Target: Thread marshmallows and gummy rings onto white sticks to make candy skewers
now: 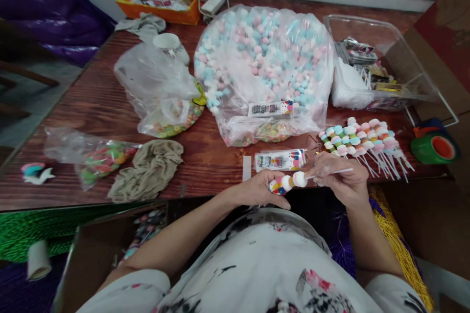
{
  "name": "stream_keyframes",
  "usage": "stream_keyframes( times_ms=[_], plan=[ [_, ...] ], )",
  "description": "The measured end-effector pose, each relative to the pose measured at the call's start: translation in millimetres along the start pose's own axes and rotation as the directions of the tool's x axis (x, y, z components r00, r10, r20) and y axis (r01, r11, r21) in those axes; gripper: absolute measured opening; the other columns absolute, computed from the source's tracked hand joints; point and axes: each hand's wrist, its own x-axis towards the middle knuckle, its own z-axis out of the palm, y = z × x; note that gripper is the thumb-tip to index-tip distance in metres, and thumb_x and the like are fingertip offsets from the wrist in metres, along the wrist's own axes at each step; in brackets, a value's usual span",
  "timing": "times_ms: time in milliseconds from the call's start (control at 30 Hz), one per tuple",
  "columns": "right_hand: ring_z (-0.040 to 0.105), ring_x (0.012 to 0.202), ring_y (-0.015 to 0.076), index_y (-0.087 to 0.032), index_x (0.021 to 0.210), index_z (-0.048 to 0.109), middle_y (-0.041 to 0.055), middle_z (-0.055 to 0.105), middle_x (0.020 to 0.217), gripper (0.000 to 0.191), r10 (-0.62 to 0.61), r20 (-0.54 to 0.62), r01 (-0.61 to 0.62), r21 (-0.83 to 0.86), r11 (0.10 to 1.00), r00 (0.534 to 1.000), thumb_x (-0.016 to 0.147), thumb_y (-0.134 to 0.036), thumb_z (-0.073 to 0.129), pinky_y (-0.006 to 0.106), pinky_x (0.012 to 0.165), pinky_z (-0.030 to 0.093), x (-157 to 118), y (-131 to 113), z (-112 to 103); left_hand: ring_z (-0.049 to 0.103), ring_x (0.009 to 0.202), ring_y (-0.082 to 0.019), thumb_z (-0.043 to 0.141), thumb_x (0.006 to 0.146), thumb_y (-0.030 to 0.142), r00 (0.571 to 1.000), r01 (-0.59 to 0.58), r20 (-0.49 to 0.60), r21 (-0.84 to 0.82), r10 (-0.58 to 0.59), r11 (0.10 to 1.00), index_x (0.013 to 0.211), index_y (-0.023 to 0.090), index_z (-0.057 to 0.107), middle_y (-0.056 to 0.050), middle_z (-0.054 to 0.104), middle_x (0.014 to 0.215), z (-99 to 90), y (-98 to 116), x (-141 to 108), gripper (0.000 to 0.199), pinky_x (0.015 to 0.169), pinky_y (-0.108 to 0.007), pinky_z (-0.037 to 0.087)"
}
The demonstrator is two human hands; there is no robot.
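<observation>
My left hand (261,189) is closed around a small printed wrapper (273,187) at the table's front edge. Out of the wrapper's right end sticks a marshmallow skewer (299,179) with white pieces showing; its far end is hidden in the wrapper and fingers. My right hand (343,178) pinches the skewer's white stick, which points to the right. Just beyond my hands lies a stack of flat printed wrappers (279,160). Right of them, several finished-looking marshmallow skewers (362,137) lie in a pile, sticks toward me.
A large clear bag of pastel marshmallows (264,54) fills the table's middle. Left are bags of gummy candy (106,159), a cloth (149,168) and a mug (171,48). At right stand a clear plastic bin (382,34) and green tape (422,148). An orange tray (157,10) sits behind.
</observation>
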Motion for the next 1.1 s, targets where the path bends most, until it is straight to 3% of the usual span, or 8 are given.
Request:
stream_keyframes(
  times_ms=[133,267,400,600,700,833,967,1100],
  plan=[
    [0.069,0.069,0.0188,-0.024,0.086,0.070,0.0017,0.075,0.076,0.015,0.093,-0.130,-0.088,0.045,0.995,0.987,0.078,-0.013,0.075,0.036,0.068,0.054,-1.5,-1.7,11.7,0.047,0.068,-0.009,0.082,0.065,0.031,0.977,-0.167,-0.094,0.232,0.193,0.958,0.084,0.013,0.063,0.006,0.053,0.071,3.5,1.8,2.0,0.033,0.064,-0.020,0.040],
    [0.067,0.069,0.0168,-0.023,0.081,0.067,-0.0003,0.072,0.074,0.014,0.169,-0.306,-0.151,0.084,0.985,0.937,0.077,-0.013,0.076,0.033,0.068,0.054,-3.2,1.3,21.7,0.043,0.066,-0.009,0.080,0.070,0.032,0.926,-0.203,-0.200,0.451,0.320,0.869,0.086,0.013,0.065,0.006,0.052,0.069,3.5,2.5,2.8,0.029,0.062,-0.020,0.035],
    [0.065,0.068,0.0156,-0.022,0.079,0.066,-0.0009,0.071,0.073,0.013,0.107,-0.267,-0.129,-0.065,0.989,0.958,0.078,-0.012,0.074,0.034,0.073,0.053,-6.0,5.1,30.3,0.041,0.063,-0.008,0.080,0.069,0.033,0.905,-0.229,-0.240,0.424,0.352,0.876,0.081,0.012,0.065,0.006,0.049,0.065,3.0,-2.1,4.0,0.028,0.060,-0.019,0.034],
    [0.066,0.070,0.0150,-0.022,0.080,0.066,-0.0006,0.070,0.076,0.008,0.211,-0.128,-0.221,-0.066,0.973,0.969,0.081,-0.017,0.073,0.030,0.069,0.052,-8.9,16.1,32.4,0.042,0.065,-0.008,0.084,0.063,0.034,0.950,-0.179,-0.214,0.224,0.227,0.958,0.078,0.012,0.062,0.005,0.049,0.067,4.4,-2.6,2.4,0.034,0.059,-0.020,0.036],
    [0.067,0.066,0.0160,-0.023,0.081,0.066,-0.0010,0.071,0.074,0.009,0.245,-0.095,-0.233,0.118,0.965,0.965,0.080,-0.022,0.075,0.033,0.068,0.054,-4.9,19.1,29.3,0.040,0.058,-0.007,0.087,0.056,0.036,0.989,-0.104,-0.101,0.071,0.111,0.992,0.073,0.013,0.057,0.007,0.046,0.063,7.7,-0.6,-1.3,0.042,0.054,-0.019,0.035],
    [0.068,0.066,0.0181,-0.024,0.083,0.067,-0.0002,0.072,0.072,0.011,0.134,-0.139,-0.105,0.201,0.974,0.981,0.079,-0.020,0.075,0.037,0.070,0.054,4.5,13.3,23.8,0.040,0.047,-0.005,0.089,0.053,0.038,0.997,0.006,0.082,-0.025,-0.003,1.000,0.064,0.015,0.049,0.009,0.046,0.053,14.2,0.2,-5.8,0.047,0.045,-0.018,0.035],
    [0.065,0.066,0.0163,-0.024,0.080,0.068,-0.0007,0.070,0.071,0.013,0.072,-0.063,-0.071,0.026,0.997,0.995,0.077,-0.013,0.075,0.034,0.070,0.052,8.9,8.1,23.1,0.043,0.042,-0.006,0.087,0.056,0.036,1.000,-0.001,0.000,-0.074,0.001,0.997,0.070,0.015,0.053,0.010,0.047,0.051,18.0,-0.1,-5.6,0.042,0.041,-0.019,0.037],
    [0.060,0.062,0.0131,-0.022,0.075,0.066,-0.0022,0.066,0.068,0.010,0.134,-0.046,-0.139,-0.146,0.979,0.990,0.077,-0.017,0.075,0.028,0.063,0.049,4.1,14.1,33.0,0.044,0.043,-0.006,0.087,0.056,0.031,0.994,-0.019,-0.109,-0.091,0.009,0.996,0.089,0.013,0.061,0.009,0.052,0.055,19.1,-5.8,-0.9,0.046,0.040,-0.019,0.038]
  ],
)
